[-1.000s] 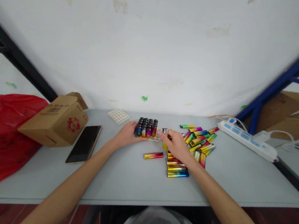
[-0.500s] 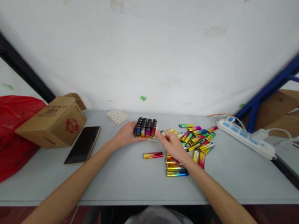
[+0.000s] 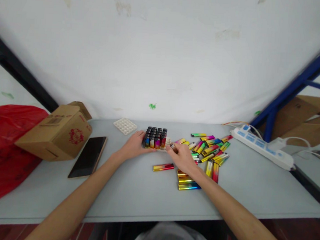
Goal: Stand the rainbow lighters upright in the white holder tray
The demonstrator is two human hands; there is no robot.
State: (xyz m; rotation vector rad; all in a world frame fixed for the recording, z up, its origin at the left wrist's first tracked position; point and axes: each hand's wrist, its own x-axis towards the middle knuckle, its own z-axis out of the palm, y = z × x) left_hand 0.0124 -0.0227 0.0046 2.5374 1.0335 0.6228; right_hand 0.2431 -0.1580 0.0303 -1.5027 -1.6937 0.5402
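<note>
Upright lighters (image 3: 157, 143) with black tops stand in rows in a white tray (image 3: 168, 141), filling its left part. My left hand (image 3: 134, 146) is closed around the left end of this tray, its thumb behind the lighters and fingers along the front. At the tray's right end, my right hand (image 3: 183, 158) pinches a lighter (image 3: 173, 147); its metal top shows between thumb and finger, and the palm hides the body. One red-and-gold lighter (image 3: 163, 167) lies flat in front of the tray. Under my right wrist, several gold lighters (image 3: 187, 179) lie in a stack-like row.
A pile of shiny coloured lighters (image 3: 210, 150) spreads to the right. Behind the tray lies another white tray (image 3: 125, 125). Leftward are a phone (image 3: 87, 157), a cardboard box (image 3: 56, 132) and a red plastic bag (image 3: 4, 156). A white power strip (image 3: 263, 146) lies at the right.
My right hand has shifted slightly left and down, and the lighter in it has turned more upright at the tray's right end. My left hand keeps its hold.
</note>
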